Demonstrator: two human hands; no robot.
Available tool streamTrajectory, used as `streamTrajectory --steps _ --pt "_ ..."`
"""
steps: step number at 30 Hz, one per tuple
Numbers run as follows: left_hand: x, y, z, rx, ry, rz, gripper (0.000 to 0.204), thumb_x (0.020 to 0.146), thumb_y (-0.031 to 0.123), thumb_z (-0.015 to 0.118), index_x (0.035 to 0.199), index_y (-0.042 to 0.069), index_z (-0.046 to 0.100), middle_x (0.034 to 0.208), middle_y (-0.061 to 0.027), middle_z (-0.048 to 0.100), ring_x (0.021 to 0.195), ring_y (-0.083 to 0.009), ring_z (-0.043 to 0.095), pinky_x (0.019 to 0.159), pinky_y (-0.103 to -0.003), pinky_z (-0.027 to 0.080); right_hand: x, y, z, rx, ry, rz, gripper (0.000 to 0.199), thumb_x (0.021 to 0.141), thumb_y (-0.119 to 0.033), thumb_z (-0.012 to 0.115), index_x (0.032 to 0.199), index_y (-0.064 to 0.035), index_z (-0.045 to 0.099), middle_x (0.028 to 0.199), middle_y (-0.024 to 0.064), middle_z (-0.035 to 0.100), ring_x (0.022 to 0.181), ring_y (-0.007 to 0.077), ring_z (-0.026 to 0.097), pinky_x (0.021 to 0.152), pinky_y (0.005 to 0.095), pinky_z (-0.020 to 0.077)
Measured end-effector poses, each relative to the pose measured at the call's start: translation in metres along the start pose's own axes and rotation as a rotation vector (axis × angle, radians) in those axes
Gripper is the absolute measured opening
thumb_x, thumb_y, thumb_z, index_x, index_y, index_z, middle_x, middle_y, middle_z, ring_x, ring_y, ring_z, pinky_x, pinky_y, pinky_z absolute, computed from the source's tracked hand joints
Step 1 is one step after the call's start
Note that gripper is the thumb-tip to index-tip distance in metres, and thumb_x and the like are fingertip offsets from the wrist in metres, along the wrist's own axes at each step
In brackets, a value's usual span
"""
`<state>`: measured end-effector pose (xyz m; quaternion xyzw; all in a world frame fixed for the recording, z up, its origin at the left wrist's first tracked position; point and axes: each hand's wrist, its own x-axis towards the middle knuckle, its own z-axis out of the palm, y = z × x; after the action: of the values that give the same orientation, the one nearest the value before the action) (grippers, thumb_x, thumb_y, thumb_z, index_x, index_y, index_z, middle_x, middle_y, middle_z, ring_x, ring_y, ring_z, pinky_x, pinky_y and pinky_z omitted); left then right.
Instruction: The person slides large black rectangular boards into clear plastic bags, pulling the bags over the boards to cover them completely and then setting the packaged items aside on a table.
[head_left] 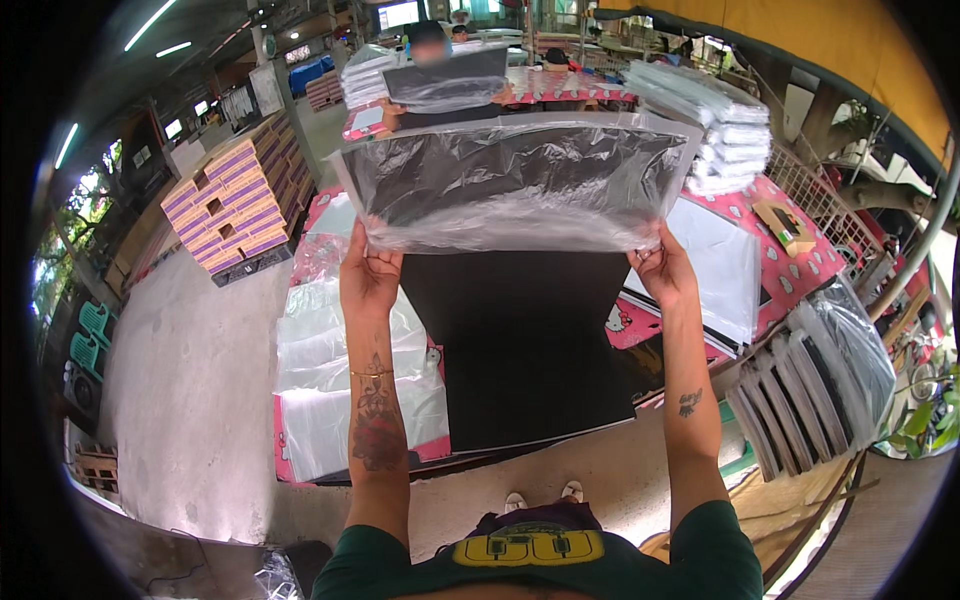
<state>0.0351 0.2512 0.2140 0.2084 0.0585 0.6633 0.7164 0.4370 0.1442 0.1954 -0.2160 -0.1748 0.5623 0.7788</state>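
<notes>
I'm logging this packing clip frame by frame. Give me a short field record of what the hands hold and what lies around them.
left hand: grips lower left edge of the bagged black sheet
right hand: grips its lower right edge
sheet position: held up, above the table
below hands: stack of black sheets
left on table: clear plastic bags
right: bagged sheets standing in a row
far right: stacked bagged sheets
</notes>
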Motion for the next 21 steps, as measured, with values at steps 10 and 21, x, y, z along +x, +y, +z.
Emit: streamTrajectory --steps 10,21 --pt "-0.010 -0.062 -0.265 0.024 0.056 -0.256 0.021 0.092 0.015 0.050 0.106 0.002 0.058 0.106 -0.0094 0.062 0.097 -0.0227 0.059 0.090 -0.039 0.045 0.049 0.104 -0.197 0.071 0.008 0.296 0.018 0.092 -0.028 0.055 0.101 -0.0129 0.058 0.088 0.0017 0.062 0.088 0.0162 0.059 0.081 0.0395 0.0464" --pt "0.041 -0.165 -0.094 1.350 -0.102 -0.004 0.039 0.092 0.026 0.056 0.119 -0.002 0.051 0.103 -0.0059 0.061 0.094 -0.0135 0.055 0.085 -0.027 0.040 0.059 0.034 -0.186 -0.779 0.170 -0.303 0.029 0.083 -0.022 0.069 0.103 -0.0029 0.061 0.088 0.0021 0.063 0.077 0.0135 0.056 0.074 0.0288 0.0453"
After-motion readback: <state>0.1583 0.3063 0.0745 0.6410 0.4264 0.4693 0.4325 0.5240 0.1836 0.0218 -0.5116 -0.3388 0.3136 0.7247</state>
